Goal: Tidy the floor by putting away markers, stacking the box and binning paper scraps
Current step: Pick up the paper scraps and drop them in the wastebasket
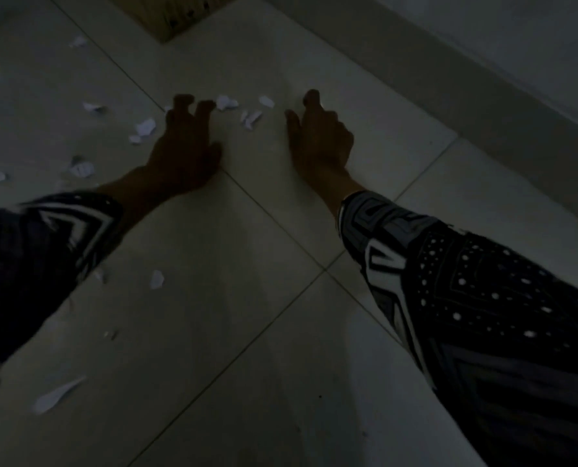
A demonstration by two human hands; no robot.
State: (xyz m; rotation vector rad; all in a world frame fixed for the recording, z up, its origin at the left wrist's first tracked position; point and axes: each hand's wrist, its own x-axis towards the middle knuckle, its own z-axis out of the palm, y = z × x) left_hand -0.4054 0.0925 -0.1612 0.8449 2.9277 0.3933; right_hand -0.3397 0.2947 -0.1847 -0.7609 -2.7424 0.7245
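We saw a dim room with a pale tiled floor (247,298), dark grout lines, and a wall (516,45) with a skirting board (483,106).

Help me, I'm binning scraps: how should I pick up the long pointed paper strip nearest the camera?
Pinch the long strip at its wider lower-left end, coming from above with the left hand, which is on that side. It lies flat on the tile floor and tapers to a thin point, so the wide end offers more to hold.

Dim light blurs the whole scene. The tan board (166,18) is cut off by the top edge. Beside the paper scraps (227,102), the left hand (183,150) hides its fingertips — contact cannot be told — and both sleeves (503,298) run off frame.
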